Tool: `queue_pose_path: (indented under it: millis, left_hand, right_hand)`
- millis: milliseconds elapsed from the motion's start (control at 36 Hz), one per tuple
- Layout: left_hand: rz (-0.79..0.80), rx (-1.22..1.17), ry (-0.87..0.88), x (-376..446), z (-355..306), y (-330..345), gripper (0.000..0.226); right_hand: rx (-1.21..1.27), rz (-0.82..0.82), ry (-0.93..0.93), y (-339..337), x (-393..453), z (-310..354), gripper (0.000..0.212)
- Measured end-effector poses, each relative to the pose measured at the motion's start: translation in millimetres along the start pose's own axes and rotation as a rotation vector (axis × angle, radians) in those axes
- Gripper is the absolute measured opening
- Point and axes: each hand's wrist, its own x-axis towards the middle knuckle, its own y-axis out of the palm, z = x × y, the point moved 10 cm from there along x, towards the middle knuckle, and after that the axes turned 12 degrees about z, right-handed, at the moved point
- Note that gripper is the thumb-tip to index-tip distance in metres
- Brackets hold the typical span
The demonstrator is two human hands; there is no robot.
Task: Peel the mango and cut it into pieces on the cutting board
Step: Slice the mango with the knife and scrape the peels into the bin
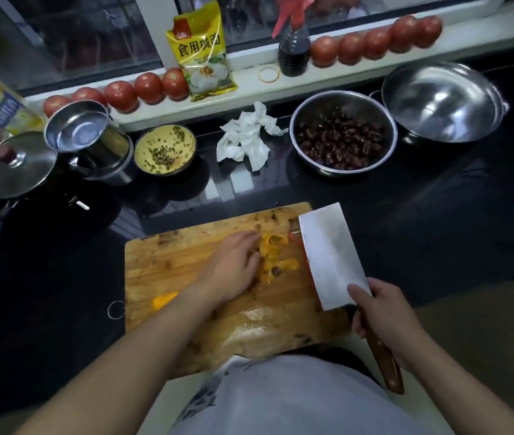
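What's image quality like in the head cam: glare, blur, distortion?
Head view: dim, bluish light; glare on the wet cutting board and the empty steel bowl; fisheye bends the window sill; soft focus throughout, mango pieces smeared beside the left hand.

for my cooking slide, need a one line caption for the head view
Left hand steadies mango pieces on the wooden cutting board while the right hand holds a cleaver.

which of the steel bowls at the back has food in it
The steel bowl just right of the crumpled tissue: it holds dark red fruit. The larger one at far right is bare inside.
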Motion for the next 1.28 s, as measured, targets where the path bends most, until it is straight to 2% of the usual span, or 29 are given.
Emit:
queue_pose_path:
  millis: [111, 194, 278, 389, 472, 528, 695, 806, 1028, 1278]
  left_hand:
    - [0.161, 0.302, 0.165, 24.6, -26.1, 21.9, 0.067]
    - [0.179, 0.382, 0.206, 34.5, -19.9, 30.6, 0.069]
    - [0.126, 0.351, 0.240, 29.4, -17.3, 30.7, 0.062]
    - [0.160, 0.263, 0.296, 7.5, -9.7, 42.6, 0.055]
    - [0.081, 0.164, 0.319, -8.0, -4.3, 36.1, 0.054]
    - [0.015, 0.105, 0.272, -13.8, 2.3, 33.7, 0.055]
    - [-0.154, -0.153, -0.021, -15.3, 24.0, 52.7, 0.062]
    - [-0.229, -0.278, -0.074, -6.5, 13.7, 56.9, 0.060]
    - [-0.159, -0.502, 0.063, 16.1, -23.3, 65.6, 0.050]
    - [-0.320, -0.608, 0.027, -9.0, -24.2, 66.9, 0.040]
  right_hand:
    - [-0.008, -0.078, 0.039, 24.2, -25.0, -29.3, 0.019]
    - [-0.008, -0.131, 0.069, 44.2, -44.4, -52.3, 0.022]
    - [0.034, -0.182, 0.095, 62.8, -58.0, -76.3, 0.025]
    - [0.095, -0.255, 0.136, 92.4, -71.8, -103.9, 0.027]
    - [0.140, -0.313, 0.143, 109.1, -77.3, -111.0, 0.027]
    - [0.181, -0.330, 0.160, 119.7, -76.6, -116.4, 0.025]
    - [0.282, -0.434, 0.157, 138.8, -53.5, -112.8, 0.023]
    - [0.281, -0.504, 0.096, 138.2, -21.5, -99.8, 0.026]
    - [0.286, -0.362, 0.058, 151.2, 17.0, -84.4, 0.018]
    - [0.210, -0.225, -0.033, 157.8, 17.1, -70.6, 0.018]
